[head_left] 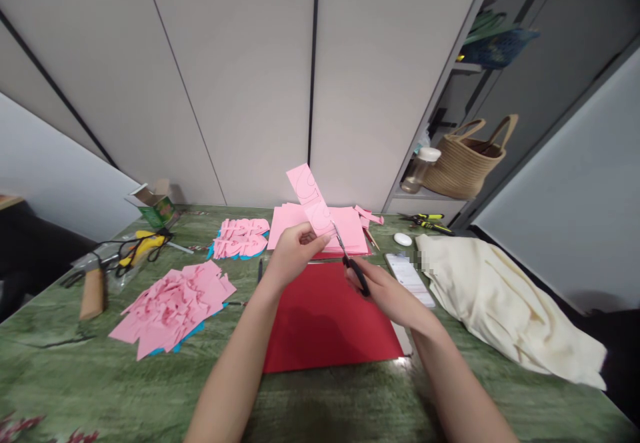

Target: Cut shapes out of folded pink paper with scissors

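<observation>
My left hand [299, 250] pinches the lower end of a pink paper strip [306, 190] that has curved outlines drawn on it. Black-handled scissors [356, 275] are in my right hand [374, 283], their blades at the strip's lower right edge, close to my left fingertips. Both hands are above a red sheet [330, 330] lying on the green table [320, 406]. Behind them lies a stack of pink paper [353, 226]. Cut pink shapes [243, 238] rest on blue paper to the left, and a heap of pink scraps [175, 300] sits nearer the front left.
A yellow-handled tool [143, 246], a brown block [93, 293] and a small box [156, 206] are at the left. At the right are a phone [407, 276], a white oval object [403, 238], pliers [430, 222] and cream cloth [500, 303]. A woven basket [463, 163] stands on the shelf.
</observation>
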Tool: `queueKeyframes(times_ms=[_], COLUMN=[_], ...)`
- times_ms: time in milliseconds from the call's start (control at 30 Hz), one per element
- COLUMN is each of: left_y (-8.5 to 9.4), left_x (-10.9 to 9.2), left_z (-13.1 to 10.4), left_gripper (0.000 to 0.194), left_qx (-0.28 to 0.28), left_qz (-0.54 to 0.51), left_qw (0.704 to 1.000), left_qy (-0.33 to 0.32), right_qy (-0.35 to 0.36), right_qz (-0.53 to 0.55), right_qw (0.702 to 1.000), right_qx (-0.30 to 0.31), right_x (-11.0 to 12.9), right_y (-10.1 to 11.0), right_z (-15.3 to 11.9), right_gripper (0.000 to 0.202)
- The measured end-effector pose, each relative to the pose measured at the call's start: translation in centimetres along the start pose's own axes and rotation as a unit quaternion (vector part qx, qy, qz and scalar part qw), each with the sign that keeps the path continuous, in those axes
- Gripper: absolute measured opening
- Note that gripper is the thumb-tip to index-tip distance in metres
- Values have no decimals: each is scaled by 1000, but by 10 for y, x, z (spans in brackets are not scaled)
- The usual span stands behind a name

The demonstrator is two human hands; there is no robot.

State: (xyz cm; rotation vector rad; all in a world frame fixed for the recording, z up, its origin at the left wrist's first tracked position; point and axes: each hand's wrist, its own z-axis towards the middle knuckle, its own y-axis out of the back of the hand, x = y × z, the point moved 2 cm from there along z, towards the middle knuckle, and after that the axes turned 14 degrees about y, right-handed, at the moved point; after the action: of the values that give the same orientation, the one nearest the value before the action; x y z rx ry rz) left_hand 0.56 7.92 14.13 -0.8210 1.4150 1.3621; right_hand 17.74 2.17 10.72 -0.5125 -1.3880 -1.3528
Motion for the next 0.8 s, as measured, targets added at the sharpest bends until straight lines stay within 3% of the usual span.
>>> queueKeyframes(times_ms=[800], left_y=[-1], left_x=[5], left_z=[3], left_gripper=[24], left_qx=[7], left_qz=[-23], left_qw=[999], left_qy=[23], right_qy=[18], right_qz=[-74], right_qw=[997], right_qx=[10], right_x=[5], right_y=[3], right_z=[3], right_gripper=[25])
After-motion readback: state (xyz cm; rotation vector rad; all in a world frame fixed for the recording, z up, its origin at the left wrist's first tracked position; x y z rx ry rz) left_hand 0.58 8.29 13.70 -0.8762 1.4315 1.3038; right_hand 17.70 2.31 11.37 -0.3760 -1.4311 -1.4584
